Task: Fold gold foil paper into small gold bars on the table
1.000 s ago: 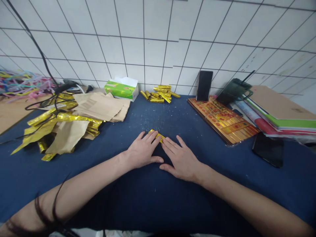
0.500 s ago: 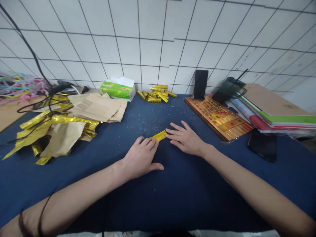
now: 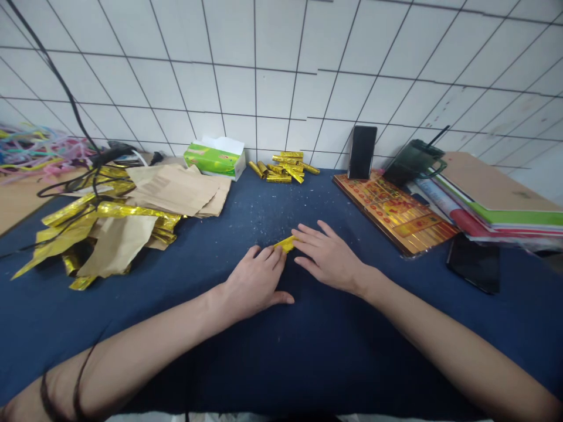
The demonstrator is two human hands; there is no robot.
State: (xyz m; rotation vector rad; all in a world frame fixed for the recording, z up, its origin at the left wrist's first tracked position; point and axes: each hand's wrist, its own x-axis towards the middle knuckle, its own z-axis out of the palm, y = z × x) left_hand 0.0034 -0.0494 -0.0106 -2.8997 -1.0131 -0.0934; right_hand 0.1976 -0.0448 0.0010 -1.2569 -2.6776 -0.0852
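Observation:
A narrow strip of folded gold foil (image 3: 285,244) lies on the dark blue cloth table cover (image 3: 352,351), directly in front of me. My left hand (image 3: 255,283) rests flat on the cloth, its fingertips on the strip's left end. My right hand (image 3: 328,258) lies to the right with fingers spread, and its fingertips touch the strip's right end. Part of the strip is hidden under those fingers. A small heap of gold foil rolls (image 3: 281,168) sits farther ahead, beyond both hands.
Brown paper sheets (image 3: 176,190) and loose gold foil strips (image 3: 101,228) lie at left, with a black cable (image 3: 83,176). A green tissue box (image 3: 215,160) stands at the wall. At right are a gold-red printed board (image 3: 391,214), phones (image 3: 474,264), and stacked folders (image 3: 497,199).
My right hand drew away to the right from the strip, then came back, and its fingertips now touch the strip's right end. My left hand has stayed at the strip's left end.

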